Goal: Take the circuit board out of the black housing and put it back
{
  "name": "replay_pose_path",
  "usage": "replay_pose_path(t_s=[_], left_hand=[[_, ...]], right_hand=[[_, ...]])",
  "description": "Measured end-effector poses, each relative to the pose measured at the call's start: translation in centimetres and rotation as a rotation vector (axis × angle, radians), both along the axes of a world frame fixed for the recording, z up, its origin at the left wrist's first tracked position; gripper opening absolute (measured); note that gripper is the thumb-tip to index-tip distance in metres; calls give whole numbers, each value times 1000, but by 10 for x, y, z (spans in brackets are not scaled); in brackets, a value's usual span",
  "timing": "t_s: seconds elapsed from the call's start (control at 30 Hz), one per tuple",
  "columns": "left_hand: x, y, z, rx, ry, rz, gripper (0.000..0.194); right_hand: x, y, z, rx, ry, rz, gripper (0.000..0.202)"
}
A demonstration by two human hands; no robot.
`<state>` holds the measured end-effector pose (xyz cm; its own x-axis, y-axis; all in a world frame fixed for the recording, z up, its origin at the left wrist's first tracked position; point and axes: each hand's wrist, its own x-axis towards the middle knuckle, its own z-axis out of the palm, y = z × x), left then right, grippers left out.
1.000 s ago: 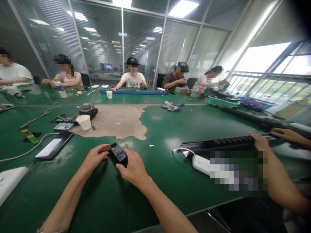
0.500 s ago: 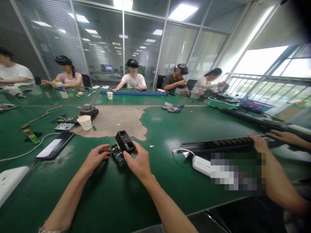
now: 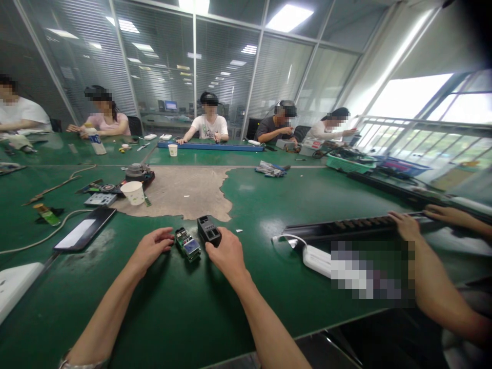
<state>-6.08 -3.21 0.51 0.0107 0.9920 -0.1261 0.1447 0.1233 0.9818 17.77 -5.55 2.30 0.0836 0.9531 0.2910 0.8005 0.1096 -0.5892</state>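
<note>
A small green circuit board (image 3: 187, 245) with a little screen lies on the green table in front of me. My left hand (image 3: 156, 247) rests at its left side, fingers loosely curved and holding nothing; whether the fingertips touch the board I cannot tell. To the right of the board, my right hand (image 3: 227, 252) grips a black plastic casing (image 3: 208, 229) with cut-out openings in its top face. Part of the casing is hidden behind the thumb and fingers. A narrow gap of table shows between casing and board.
Left are a phone (image 3: 85, 229), a paper cup (image 3: 133, 193) and loose electronic parts (image 3: 105, 189). A white power strip (image 3: 317, 261) and a long black bar (image 3: 326, 231), touched by a co-worker's hands (image 3: 405, 225), lie right. Several people sit across the table.
My right hand has moved the black casing rightward and down, off from over the circuit board, so the board's screen now shows fully. My left hand has barely moved.
</note>
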Motion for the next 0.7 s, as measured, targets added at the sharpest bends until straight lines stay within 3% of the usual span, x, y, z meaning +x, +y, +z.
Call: replay_pose_path(t_s=[0.2,0.4,0.6,0.7], left_hand=[[-1,0,-1,-7,-14,-4,62],[1,-1,2,-10,-14,5,62],[-1,0,-1,8,-28,1,60],[-2,0,-2,5,-39,-12,60]], right_hand=[[4,1,-4,5,-59,31,49],[2,1,0,11,6,41,27],[-13,-5,12,213,299,174,39],[-21,-11,11,231,313,235,43]])
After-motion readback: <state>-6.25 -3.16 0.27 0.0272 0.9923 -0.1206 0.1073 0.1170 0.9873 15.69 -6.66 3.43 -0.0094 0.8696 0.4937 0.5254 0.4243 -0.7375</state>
